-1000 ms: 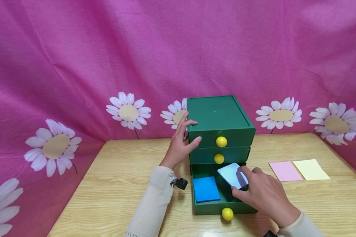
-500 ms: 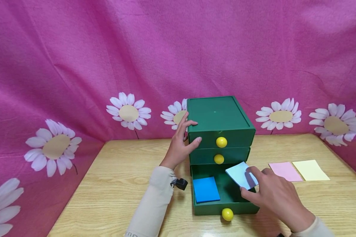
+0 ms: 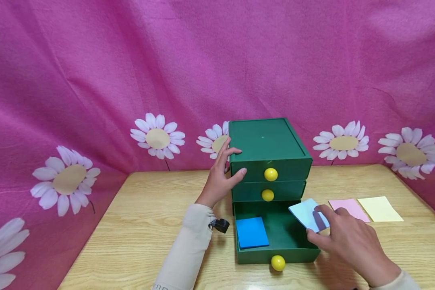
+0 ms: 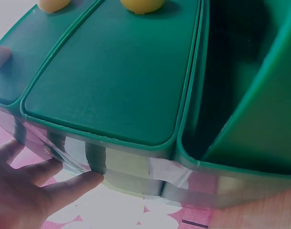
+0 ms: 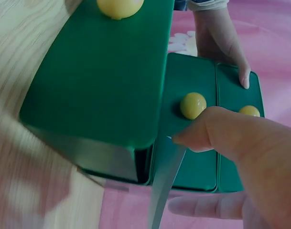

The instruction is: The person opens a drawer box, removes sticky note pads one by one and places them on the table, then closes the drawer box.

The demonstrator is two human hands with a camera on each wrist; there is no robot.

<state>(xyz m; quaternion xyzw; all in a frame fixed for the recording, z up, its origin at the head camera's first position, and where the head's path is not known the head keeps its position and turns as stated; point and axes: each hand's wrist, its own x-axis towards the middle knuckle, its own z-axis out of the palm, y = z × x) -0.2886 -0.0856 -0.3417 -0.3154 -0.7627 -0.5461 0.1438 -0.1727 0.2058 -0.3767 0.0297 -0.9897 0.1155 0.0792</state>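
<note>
A green drawer cabinet (image 3: 268, 139) with yellow knobs stands on the table, its bottom drawer (image 3: 282, 256) pulled out. Inside that drawer, on the left, lies a blue sticky note pad (image 3: 252, 232). My right hand (image 3: 355, 241) pinches a light blue sticky note pad (image 3: 308, 214) between thumb and fingers, above the drawer's right side. In the right wrist view this pad (image 5: 165, 186) appears edge-on. My left hand (image 3: 220, 177) rests on the cabinet's upper left side, thumb on the front of the top drawer and fingers spread along the side and top edge.
To the right on the table (image 3: 159, 225) lie a pink sticky note pad (image 3: 348, 210) and a pale yellow one (image 3: 380, 208), side by side. A pink cloth (image 3: 217, 60) with white daisies hangs behind and at both sides.
My right hand has moved right, carrying the light blue pad from over the drawer's middle to its right side. The left hand and cabinet have stayed put.
</note>
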